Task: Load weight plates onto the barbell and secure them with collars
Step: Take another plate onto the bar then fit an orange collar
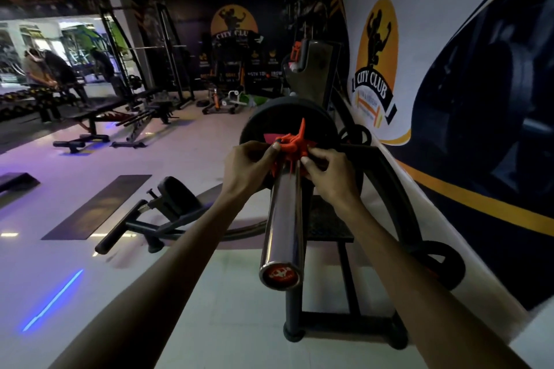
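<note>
The chrome barbell sleeve (284, 219) points toward me, its red end cap low in the centre of the head view. A black weight plate (263, 117) sits on the sleeve at its far end. An orange collar (295, 144) is on the sleeve right against the plate, its lever sticking up. My left hand (250, 163) grips the collar from the left. My right hand (325, 169) pinches it from the right. Both hands cover the collar's lower half.
The bar rests on a black rack (386, 189) by the banner wall on the right. More black plates (440, 266) hang low on the rack. A black floor machine (156, 219) lies left of the bar. Benches and a person stand far left.
</note>
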`<state>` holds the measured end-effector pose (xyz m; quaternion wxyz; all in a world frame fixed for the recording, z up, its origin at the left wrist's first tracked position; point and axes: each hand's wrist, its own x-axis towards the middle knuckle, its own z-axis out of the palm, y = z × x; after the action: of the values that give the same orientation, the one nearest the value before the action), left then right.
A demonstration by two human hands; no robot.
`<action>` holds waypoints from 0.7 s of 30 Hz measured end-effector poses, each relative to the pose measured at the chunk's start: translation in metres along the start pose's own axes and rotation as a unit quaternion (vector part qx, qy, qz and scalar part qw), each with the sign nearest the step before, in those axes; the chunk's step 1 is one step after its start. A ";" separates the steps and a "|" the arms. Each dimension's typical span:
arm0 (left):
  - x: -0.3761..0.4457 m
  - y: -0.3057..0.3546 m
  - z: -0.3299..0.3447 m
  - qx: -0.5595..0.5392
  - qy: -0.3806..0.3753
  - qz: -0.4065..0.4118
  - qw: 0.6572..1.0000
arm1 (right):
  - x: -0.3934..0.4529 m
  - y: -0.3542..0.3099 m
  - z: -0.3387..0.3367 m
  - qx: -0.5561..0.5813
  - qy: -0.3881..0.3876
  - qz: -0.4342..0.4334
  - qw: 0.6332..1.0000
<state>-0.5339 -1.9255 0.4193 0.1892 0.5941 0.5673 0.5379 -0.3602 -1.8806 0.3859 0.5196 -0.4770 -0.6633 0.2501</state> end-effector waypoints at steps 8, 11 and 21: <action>0.026 0.026 0.016 0.117 -0.031 0.052 0.991 | 0.010 -0.002 -0.006 0.031 -0.021 0.040 0.999; 0.033 0.031 0.022 0.163 -0.026 0.025 0.986 | 0.014 -0.004 -0.006 0.037 -0.017 0.049 0.998; 0.022 0.019 0.022 -0.036 0.037 -0.067 0.996 | 0.011 -0.010 -0.005 -0.028 -0.005 0.015 0.999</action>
<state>-0.5108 -1.9030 0.4363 0.2245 0.5273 0.5925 0.5661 -0.3591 -1.8761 0.4014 0.4990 -0.4996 -0.6655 0.2417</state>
